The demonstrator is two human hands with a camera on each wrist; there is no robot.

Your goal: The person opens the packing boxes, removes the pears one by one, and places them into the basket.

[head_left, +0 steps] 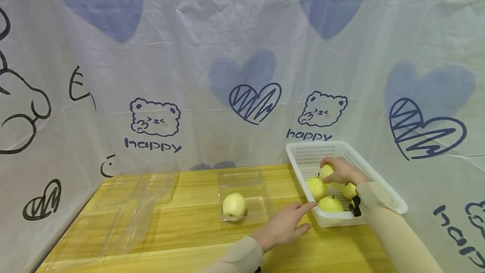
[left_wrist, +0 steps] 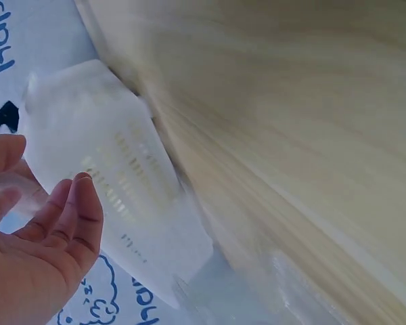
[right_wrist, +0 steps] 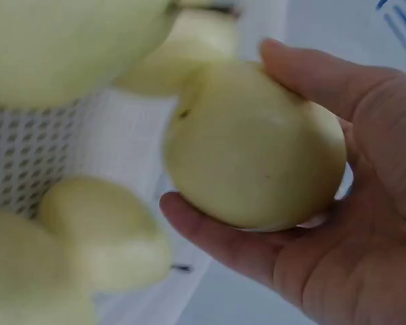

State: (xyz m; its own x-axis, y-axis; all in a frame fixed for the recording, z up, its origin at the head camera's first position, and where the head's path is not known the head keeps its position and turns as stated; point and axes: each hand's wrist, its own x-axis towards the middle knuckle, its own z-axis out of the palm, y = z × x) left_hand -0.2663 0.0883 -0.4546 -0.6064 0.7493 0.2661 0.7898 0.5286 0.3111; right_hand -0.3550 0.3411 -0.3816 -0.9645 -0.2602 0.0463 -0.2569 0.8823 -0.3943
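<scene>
In the head view my right hand (head_left: 344, 171) is inside a white plastic basket (head_left: 334, 221), gripping a pale yellow pear (right_wrist: 257, 145) between thumb and fingers. The right wrist view has that pear against the palm, with other pears (right_wrist: 105, 233) close by in the basket. My left hand (head_left: 282, 227) is beside the basket's near left corner, its fingers loosely extended and a fingertip right at the rim. Nothing is in the left palm. One more pear (head_left: 234, 207) sits in a clear plastic box (head_left: 257, 210) left of the basket.
More clear plastic containers (head_left: 130, 210) lie on the left of the yellow wood-grain table (head_left: 182, 231). A white curtain (head_left: 204, 138) printed with hearts and bears hangs behind the table and along its sides, close to the basket's right side.
</scene>
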